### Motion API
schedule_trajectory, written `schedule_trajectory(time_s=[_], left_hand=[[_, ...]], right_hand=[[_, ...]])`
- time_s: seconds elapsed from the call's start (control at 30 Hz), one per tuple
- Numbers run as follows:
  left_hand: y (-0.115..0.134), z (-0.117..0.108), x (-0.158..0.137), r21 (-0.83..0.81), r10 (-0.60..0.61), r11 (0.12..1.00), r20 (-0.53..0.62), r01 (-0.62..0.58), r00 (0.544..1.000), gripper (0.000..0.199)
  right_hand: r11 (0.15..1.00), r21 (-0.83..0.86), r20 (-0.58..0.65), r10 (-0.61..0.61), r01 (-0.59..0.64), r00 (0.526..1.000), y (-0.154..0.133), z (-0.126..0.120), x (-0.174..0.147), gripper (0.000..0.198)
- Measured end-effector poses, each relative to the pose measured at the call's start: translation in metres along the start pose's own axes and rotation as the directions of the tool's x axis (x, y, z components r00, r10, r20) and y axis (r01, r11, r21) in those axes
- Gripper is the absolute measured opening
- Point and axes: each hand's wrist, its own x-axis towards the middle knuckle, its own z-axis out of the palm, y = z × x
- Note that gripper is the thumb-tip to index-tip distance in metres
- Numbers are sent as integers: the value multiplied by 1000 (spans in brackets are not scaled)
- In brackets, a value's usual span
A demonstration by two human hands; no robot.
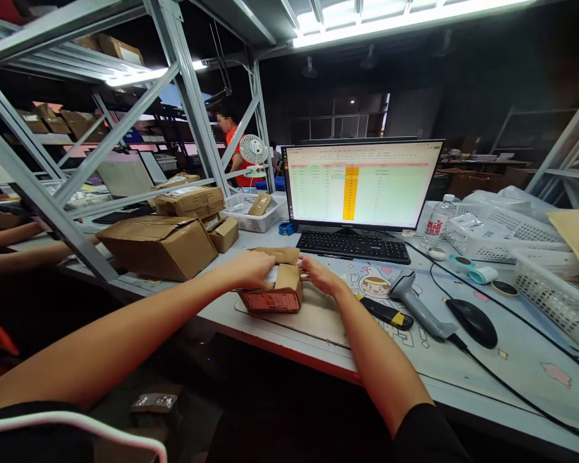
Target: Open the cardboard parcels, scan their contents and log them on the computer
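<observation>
A small cardboard box (273,300) with its top flaps raised sits on a flat sheet of cardboard (325,321) near the desk's front edge. Something whitish shows in its opening, too hidden to name. My left hand (255,269) grips the box at its left top edge, fingers bent and partly out of sight behind the flap. On the other side, my right hand (320,275) holds the right rim with curled fingers. Right of that hand lie a black and yellow utility knife (385,312) and a grey barcode scanner (419,305).
Larger cartons (161,244) are stacked at left beside a metal rack post. Behind the box stand a keyboard (352,245) and a monitor (361,186) showing a spreadsheet. A mouse (471,323), cables and white baskets (554,302) occupy the right side. Another person (234,148) is in the background.
</observation>
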Motion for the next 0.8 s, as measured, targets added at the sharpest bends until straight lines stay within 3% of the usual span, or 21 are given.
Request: schedule_trajectory(time_s=[0.07,0.17,0.23,0.3,0.4,0.5,0.57,0.63,0.7,0.8], left_hand=[[-16,0,-8,-21,-82,996,20,83,996,65],[-38,7,-24,-109,-143,985,-48,137,989,67],[-52,16,-35,-190,-151,974,-148,121,977,62],[-62,30,-45,-323,-200,940,-267,108,943,61],[-68,60,-47,-639,-316,769,-350,22,882,60],[-54,97,-27,-874,-394,475,-313,-99,864,68],[-40,121,-7,-928,-437,355,-275,-117,857,70],[-27,140,9,-945,-469,311,-241,-97,849,66],[-20,153,18,-954,-509,294,-205,-55,836,61],[-21,164,19,-959,-570,283,-162,8,805,57]], right_hand=[[999,46,98,-1,-4,995,6,9,-1,117],[998,50,147,21,-28,989,16,28,1,145],[998,56,101,2,-8,995,18,38,3,147],[997,63,7,-39,38,999,11,37,5,134],[994,46,-165,-95,104,982,-22,17,9,112],[968,-181,-320,-227,176,920,-73,-6,17,94],[870,-480,-290,-276,110,916,-107,-15,25,86],[696,-718,-199,-188,-12,962,-134,-18,33,83],[547,-832,-160,-75,-93,984,-152,-19,41,80],[424,-893,-172,-8,-152,985,-166,-26,48,78]])
